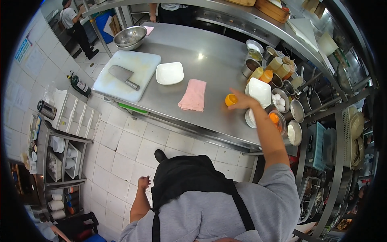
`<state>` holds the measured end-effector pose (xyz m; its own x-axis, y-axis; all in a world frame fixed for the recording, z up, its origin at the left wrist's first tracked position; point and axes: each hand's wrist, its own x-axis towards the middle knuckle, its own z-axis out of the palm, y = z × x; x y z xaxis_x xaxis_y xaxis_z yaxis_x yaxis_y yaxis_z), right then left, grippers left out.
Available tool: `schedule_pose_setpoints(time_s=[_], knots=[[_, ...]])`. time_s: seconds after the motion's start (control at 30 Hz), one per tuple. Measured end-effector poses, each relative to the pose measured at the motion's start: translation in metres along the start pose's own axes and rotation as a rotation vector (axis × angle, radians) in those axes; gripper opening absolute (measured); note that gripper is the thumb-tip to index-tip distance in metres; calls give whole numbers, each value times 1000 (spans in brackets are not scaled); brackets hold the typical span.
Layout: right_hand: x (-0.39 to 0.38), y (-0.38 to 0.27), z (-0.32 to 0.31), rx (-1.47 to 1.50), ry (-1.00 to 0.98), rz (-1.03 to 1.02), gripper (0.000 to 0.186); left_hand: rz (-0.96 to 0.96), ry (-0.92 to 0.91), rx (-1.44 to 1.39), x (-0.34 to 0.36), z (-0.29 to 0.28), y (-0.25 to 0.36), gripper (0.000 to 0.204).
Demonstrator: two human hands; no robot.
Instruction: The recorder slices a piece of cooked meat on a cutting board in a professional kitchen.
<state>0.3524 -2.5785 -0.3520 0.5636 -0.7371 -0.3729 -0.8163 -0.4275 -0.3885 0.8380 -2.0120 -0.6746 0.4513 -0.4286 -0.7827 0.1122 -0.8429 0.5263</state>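
Observation:
My right hand (243, 101) reaches over the steel table, thumb and fingers around a small orange cup-shaped thing (231, 100); its exact kind is unclear and the fingers are partly blurred. By that wrist stand stacked white square bowls (260, 92), with white round dishes (250, 118) nearer me. A folded pink cloth (193, 95) lies left of the hand, and farther left sits a single white square bowl (169, 73). My left hand (144, 182) hangs at my side above the tiled floor, fingers curled, with nothing visible in it.
A cleaver (124, 76) rests on the white cutting board (143, 60); metal bowls (130, 37) stand behind it. Sauce bottles (275, 63), a bowl of eggs (278, 101) and other containers crowd the table's right end. Two other people (73, 22) (174, 14) are beyond the table.

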Motion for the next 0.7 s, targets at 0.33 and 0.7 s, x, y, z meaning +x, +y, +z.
schedule_pose_setpoints(time_s=[0.33,0.7], knots=[[-80,-217,15,325,-251,-771,62,-6,-8,195,-18,-6,-21,33],[-43,-138,-392,-183,1624,-319,70,69,223,-83,22,17,24,34]])
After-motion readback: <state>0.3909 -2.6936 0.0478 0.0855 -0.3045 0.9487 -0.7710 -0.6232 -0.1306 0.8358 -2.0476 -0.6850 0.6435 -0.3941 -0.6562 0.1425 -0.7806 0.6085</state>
